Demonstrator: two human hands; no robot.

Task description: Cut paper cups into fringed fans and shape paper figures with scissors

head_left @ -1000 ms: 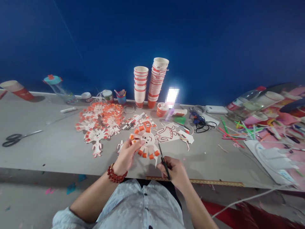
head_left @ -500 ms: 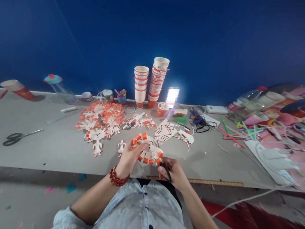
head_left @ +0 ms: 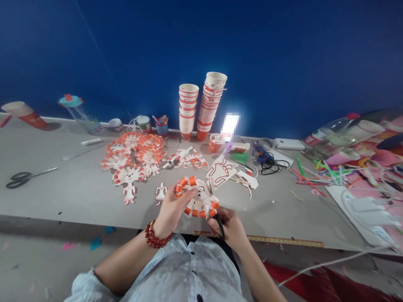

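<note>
My left hand (head_left: 174, 205) is closed on a paper-cup cutout (head_left: 201, 203), a white face ringed by curled strips with orange ends. Its thumb presses on the white centre. My right hand (head_left: 229, 225) grips the black handles of a pair of scissors (head_left: 219, 226); the blades reach up among the cutout's strips at its right side. Just left of my left hand lies a small paper body cutout (head_left: 161, 193) with a red outline. Beyond the hands is a paper sheet (head_left: 221, 171) with red drawn outlines. Several finished-looking lion-like cutouts (head_left: 130, 157) lie heaped at the left.
Two tall stacks of paper cups (head_left: 189, 111) stand by the blue wall. Paper scraps (head_left: 192, 158) lie before them. Another pair of scissors (head_left: 30, 177) rests far left. A cable bundle (head_left: 267, 159), straws (head_left: 310, 180) and a white power strip (head_left: 355, 214) occupy the right.
The view has shifted slightly. Both hands keep their holds on the cutout and the scissors, with little visible movement.
</note>
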